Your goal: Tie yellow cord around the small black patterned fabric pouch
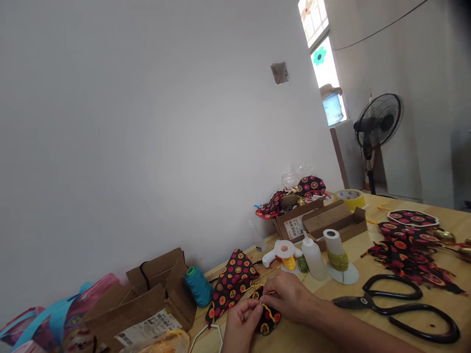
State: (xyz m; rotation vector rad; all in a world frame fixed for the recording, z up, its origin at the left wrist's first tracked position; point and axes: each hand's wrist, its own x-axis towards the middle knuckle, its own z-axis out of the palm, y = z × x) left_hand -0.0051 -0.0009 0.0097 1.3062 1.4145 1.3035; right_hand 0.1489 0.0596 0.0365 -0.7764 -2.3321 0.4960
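Shows a small black fabric piece [265, 326] with red and orange round motifs, crossed by yellow cord [271, 314], at the near side of the wooden desk [371, 262], in the pinched grip of the left hand [241, 321] and right hand [292, 296], both closed on the cord. Borders closely on a white frame [195, 338] and larger patterned cloth [233, 282], with spools [289, 255] and a squeeze bottle [314, 260] beyond. Opens rightward onto bare wood between green-thread spool [337, 257] and black scissors [371, 301].
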